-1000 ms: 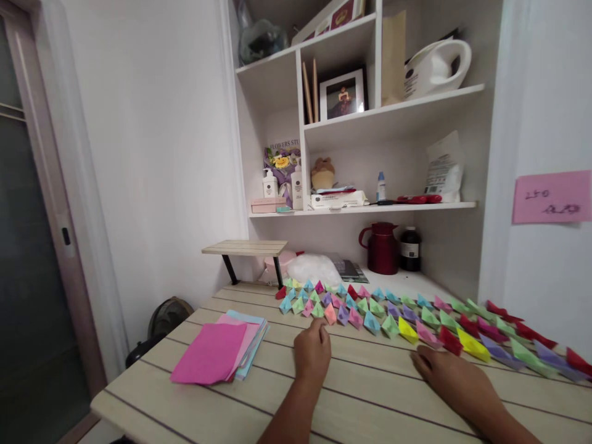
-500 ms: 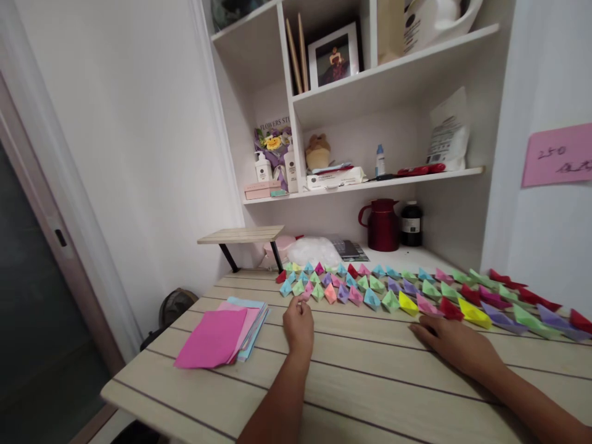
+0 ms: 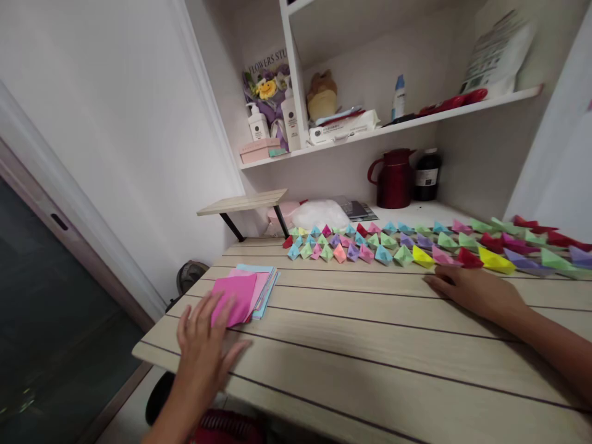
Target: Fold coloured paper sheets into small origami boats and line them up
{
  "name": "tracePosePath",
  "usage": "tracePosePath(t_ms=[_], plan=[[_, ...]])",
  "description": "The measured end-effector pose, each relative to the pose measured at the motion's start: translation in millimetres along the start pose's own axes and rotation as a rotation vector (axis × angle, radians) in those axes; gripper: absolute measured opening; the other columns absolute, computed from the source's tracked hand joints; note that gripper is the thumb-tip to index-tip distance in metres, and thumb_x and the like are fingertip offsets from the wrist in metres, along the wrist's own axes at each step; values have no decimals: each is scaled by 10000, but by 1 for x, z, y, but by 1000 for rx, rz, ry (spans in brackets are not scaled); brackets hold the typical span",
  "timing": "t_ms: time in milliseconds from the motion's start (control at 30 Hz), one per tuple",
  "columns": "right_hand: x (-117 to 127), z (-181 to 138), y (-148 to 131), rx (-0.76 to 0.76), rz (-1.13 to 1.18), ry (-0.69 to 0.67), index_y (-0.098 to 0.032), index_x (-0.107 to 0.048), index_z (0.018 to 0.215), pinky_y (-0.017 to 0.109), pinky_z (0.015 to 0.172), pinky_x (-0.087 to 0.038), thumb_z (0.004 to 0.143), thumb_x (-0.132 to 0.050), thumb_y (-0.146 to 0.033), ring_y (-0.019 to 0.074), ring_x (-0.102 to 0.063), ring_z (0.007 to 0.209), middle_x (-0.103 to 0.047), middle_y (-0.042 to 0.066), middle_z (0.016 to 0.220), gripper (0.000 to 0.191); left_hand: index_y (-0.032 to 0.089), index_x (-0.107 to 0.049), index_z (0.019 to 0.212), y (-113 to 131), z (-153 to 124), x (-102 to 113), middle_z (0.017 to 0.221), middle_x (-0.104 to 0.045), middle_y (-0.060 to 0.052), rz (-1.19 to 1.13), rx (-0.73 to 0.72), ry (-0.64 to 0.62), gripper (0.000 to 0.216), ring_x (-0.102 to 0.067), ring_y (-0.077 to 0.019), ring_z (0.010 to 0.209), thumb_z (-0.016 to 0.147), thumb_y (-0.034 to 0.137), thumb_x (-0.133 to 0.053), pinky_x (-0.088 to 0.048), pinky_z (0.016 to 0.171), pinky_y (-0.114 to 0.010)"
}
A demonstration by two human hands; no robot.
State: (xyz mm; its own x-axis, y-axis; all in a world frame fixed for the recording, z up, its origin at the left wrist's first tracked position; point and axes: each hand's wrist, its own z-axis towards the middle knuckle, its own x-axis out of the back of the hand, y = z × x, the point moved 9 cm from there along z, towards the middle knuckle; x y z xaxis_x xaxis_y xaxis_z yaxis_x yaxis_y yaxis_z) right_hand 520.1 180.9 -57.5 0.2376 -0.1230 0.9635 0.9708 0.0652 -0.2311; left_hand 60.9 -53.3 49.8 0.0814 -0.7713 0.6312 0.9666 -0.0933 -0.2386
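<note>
My left hand (image 3: 203, 342) lies flat with fingers spread on the near end of a stack of coloured paper sheets (image 3: 252, 290), the top sheet pink. My right hand (image 3: 476, 291) rests palm down on the wooden table (image 3: 370, 345), fingers stretched out, just in front of rows of small folded paper boats (image 3: 407, 243) in several colours. The fingertips of my right hand are close to a pink and a red boat. Neither hand holds anything.
A small wooden riser (image 3: 243, 203) stands at the table's back left. Behind the boats are a white plastic bag (image 3: 321, 214), a dark red jug (image 3: 395, 179) and a dark bottle (image 3: 426, 174). A shelf (image 3: 393, 126) above carries bottles and boxes. A fan (image 3: 189, 274) sits on the floor left.
My left hand has drawn back from the boats and moved left onto the paper stack, opening flat. The camera has tilted down and left. My right hand has stayed on the table.
</note>
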Motion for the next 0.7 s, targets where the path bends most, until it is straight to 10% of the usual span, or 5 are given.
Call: tracePosePath(t_ms=[233, 400, 700], plan=[[-11, 9, 13, -43, 5, -2, -277, -638, 952, 375, 626, -416, 832, -387, -648, 332, -656, 819, -713, 112, 902, 464, 323, -354, 1439, -45, 0, -69, 1483, -421, -113, -43, -68, -447, 807, -257, -338, 1414, 730, 417, -729, -2, 1119, -601], [-15, 14, 20, -33, 26, 9, -278, -656, 968, 393, 650, -423, 820, -403, -659, 340, -654, 825, -716, 126, 932, 480, 294, -371, 1435, -54, 1, -98, 1492, -404, -110, -393, 76, -794, 767, -360, -308, 1369, 751, 414, -697, -233, 1112, -513], [-15, 15, 23, -34, 70, 46, -291, -672, 927, 386, 642, -422, 797, -429, -687, 329, -656, 783, -723, 117, 883, 483, 255, -483, 1373, -66, 12, -95, 1486, -421, -71, -686, 201, -848, 605, -378, -265, 1363, 785, 304, -617, -266, 1134, -425]])
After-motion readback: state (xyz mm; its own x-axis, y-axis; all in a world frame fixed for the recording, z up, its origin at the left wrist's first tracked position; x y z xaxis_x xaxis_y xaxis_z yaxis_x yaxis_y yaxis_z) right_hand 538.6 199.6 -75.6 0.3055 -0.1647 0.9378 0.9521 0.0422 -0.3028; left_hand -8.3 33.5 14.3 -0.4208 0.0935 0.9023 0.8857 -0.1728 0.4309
